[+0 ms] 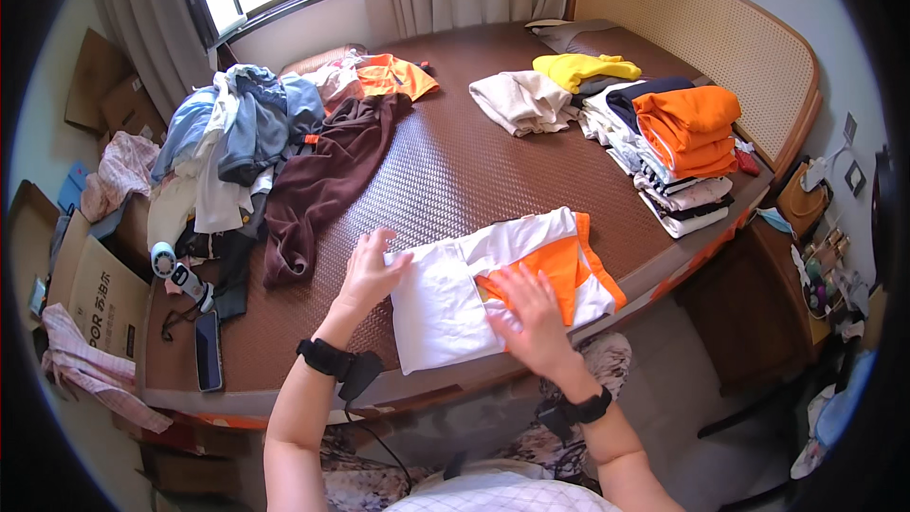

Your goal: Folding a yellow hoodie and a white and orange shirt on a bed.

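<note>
A white and orange garment (441,299), partly folded, lies flat at the front edge of the bed in front of me. Its left part is plain white; orange panels and an orange border show on the right. My left hand (371,267) is at the garment's upper left corner, fingers apart, with nothing visibly gripped. Over the middle of the garment, my right hand (525,316) lies palm down with spread fingers, covering part of the orange panel. Both wrists wear black straps.
Loose clothes (249,128) heap on the left, with dark brown trousers (313,185) beside them. Folded clothes (686,149) are stacked at the right edge. A smartphone (208,352) and a handheld fan (178,274) lie front left. Cardboard boxes (99,291) flank the bed; a wooden cabinet (753,306) stands right.
</note>
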